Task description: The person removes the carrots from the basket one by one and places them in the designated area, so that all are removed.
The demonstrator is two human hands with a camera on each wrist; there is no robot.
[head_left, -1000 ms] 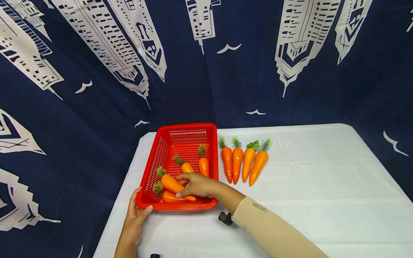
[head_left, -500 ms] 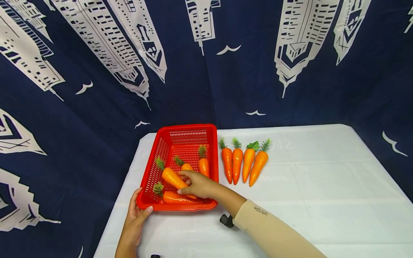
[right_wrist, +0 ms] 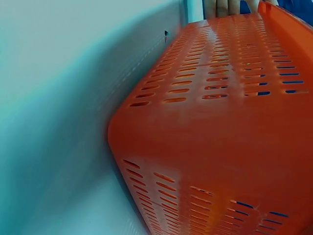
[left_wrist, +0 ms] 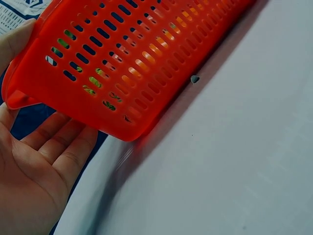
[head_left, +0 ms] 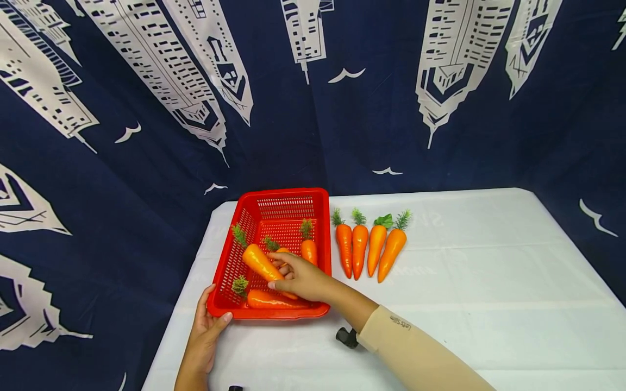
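In the head view my right hand (head_left: 304, 277) reaches over the near right side of a red basket (head_left: 329, 233) and pinches a carrot (head_left: 258, 260), which slants with its green top toward the upper left. Beneath it an orange-red carrot (head_left: 274, 300) lies along the near wall. Two more carrots are farther back: one (head_left: 309, 252) by the right wall, another partly hidden behind my fingers. My left hand (head_left: 201, 336) grips the near left corner, thumb on the rim; the left wrist view shows those fingers (left_wrist: 61, 147) under the edge of the basket (left_wrist: 73, 105).
Several carrots (head_left: 376, 250) lie in a row on the white table (head_left: 479, 293), just right of the basket. A black object (head_left: 346, 338) sits near my right forearm, and another (head_left: 235, 388) shows at the bottom edge. Behind the table hangs a dark blue patterned cloth (head_left: 313, 136).
My right hand has raised the pinched carrot and shifted it up and slightly left in the head view, uncovering more of the carrot along the near wall. My left hand has stayed at the corner.
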